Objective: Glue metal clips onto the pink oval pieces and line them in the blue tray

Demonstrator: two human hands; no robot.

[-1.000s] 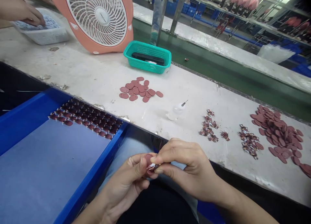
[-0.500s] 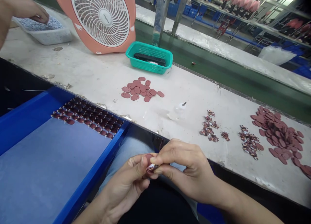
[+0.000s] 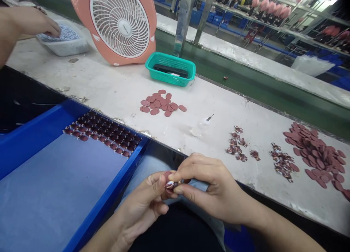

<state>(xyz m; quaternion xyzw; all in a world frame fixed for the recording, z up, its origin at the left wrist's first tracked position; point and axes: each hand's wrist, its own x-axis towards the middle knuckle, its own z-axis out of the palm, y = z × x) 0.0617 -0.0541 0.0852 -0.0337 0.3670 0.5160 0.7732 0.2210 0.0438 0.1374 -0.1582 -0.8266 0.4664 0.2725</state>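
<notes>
My left hand (image 3: 142, 204) and my right hand (image 3: 210, 188) meet over my lap, below the table edge. Both pinch one small dark red oval piece (image 3: 170, 182) with a pale bit on it, thumbs and forefingers pressed round it. A blue tray (image 3: 32, 135) at my left holds rows of the same dark red pieces (image 3: 102, 133). On the table (image 3: 109, 88) lie a loose heap of red ovals (image 3: 162, 102), a small clear glue bottle (image 3: 199, 126), two clusters of small mixed pieces (image 3: 236, 144) and a big pile of red ovals (image 3: 317, 153).
A pink fan (image 3: 123, 22) stands at the back of the table beside a teal basket (image 3: 171, 68). Another person's hand (image 3: 32, 24) reaches into a white tub (image 3: 64, 39) at far left. A green conveyor strip (image 3: 259, 84) runs behind the table.
My hands stay together on the red piece, shifted slightly. The view has moved a little, so the table items sit lower and further right. The other person's hand moved within the white tub.
</notes>
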